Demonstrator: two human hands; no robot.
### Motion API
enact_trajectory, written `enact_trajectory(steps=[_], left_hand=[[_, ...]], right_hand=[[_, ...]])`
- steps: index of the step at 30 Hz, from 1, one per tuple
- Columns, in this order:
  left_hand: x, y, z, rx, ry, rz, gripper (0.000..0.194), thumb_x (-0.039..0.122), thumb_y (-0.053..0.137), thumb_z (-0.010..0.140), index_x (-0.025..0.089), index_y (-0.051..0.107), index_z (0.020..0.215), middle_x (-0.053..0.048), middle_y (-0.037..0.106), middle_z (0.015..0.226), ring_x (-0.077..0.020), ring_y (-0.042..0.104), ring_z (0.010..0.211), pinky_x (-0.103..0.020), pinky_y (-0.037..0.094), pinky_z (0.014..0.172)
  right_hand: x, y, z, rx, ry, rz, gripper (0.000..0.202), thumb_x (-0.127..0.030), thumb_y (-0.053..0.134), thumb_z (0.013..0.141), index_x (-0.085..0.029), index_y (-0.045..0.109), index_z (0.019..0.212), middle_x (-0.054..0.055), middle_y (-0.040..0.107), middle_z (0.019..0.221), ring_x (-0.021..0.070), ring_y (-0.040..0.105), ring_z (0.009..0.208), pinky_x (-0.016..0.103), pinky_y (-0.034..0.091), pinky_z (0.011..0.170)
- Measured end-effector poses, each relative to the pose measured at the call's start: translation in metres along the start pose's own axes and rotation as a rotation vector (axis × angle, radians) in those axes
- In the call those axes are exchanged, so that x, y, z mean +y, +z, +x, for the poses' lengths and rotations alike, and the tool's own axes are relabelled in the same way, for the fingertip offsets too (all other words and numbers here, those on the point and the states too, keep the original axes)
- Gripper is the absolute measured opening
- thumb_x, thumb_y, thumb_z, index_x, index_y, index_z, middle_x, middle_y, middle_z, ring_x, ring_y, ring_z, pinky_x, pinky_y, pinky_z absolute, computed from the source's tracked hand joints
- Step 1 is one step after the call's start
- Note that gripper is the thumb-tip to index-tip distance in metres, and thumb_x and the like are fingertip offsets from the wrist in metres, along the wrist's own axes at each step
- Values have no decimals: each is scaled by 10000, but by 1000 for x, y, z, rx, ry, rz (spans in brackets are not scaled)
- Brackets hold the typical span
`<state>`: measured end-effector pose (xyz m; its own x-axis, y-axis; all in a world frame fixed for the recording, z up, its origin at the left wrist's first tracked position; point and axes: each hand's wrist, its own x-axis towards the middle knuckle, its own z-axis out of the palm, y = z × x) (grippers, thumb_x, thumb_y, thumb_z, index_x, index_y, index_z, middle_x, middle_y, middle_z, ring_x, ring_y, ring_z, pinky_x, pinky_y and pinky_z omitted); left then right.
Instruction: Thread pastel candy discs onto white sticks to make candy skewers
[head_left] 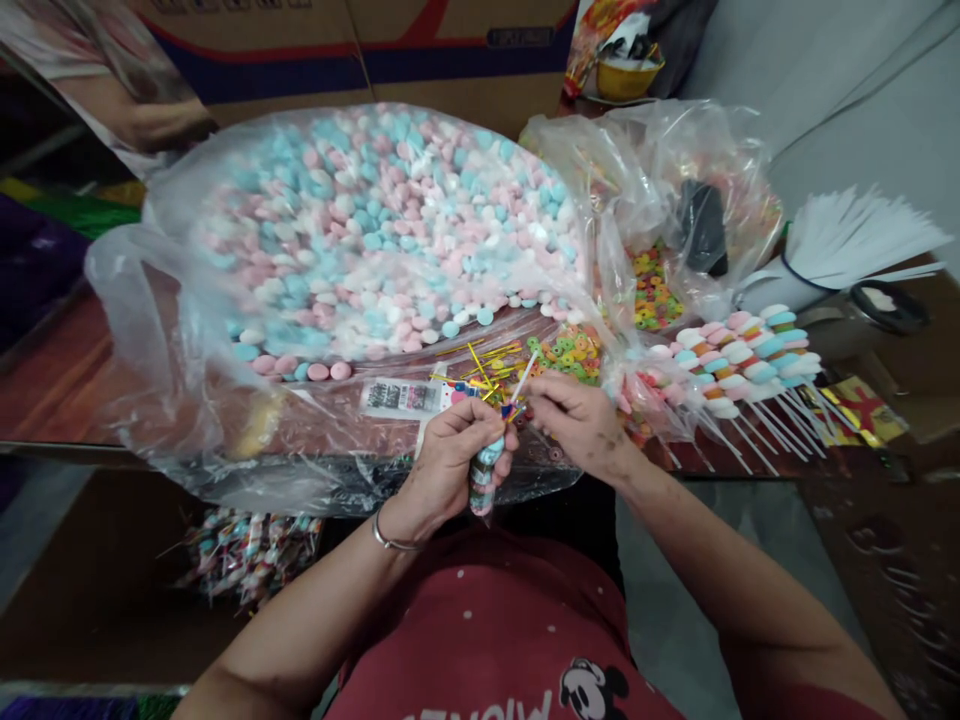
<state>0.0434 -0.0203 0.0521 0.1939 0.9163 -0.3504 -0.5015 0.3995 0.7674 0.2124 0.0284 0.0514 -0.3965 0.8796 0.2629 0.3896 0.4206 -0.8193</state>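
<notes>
My left hand [457,455] is closed around a wrapped candy stick [484,480], whose white stick points up and to the right. My right hand [574,420] is beside the stick, its fingers pinched near the gathered wrapper; whether they hold anything is too small to tell. Gold twist ties [491,365] lie just beyond my hands. A printed clear wrapper [401,397] is left of them. Small ring candies [574,350] are scattered behind my right hand. A large clear bag of pink, white and blue candies [390,230] spreads across the table.
Unwrapped candy sticks [742,360] are piled at the right, near a container of white sticks [806,285]. A dark object [703,228] rests on clear bags. An open box [97,560] at lower left holds wrapped candy sticks [251,550]. Another person's arm [150,115] shows at upper left.
</notes>
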Motion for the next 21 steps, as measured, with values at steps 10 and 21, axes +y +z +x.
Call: enact_trajectory(steps=[10,21], left_hand=[[-9,-5,1,9,-13,-20,353,333,782,697,193,471,789,23,656,633,-83,519,389,-132,318,282],[-4,-1,3,160,-11,116,314,331,780,653,183,529,770,46,613,548,-88,515,364,-132,312,269]], right_hand=[[-6,11,-14,-41,4,129,192,-130,494,865,-168,648,756,-15,564,708,94,529,661,222,425,631],[-4,18,-18,33,-408,-500,222,-154,473,954,-167,647,816,26,572,727,145,524,716,282,429,684]])
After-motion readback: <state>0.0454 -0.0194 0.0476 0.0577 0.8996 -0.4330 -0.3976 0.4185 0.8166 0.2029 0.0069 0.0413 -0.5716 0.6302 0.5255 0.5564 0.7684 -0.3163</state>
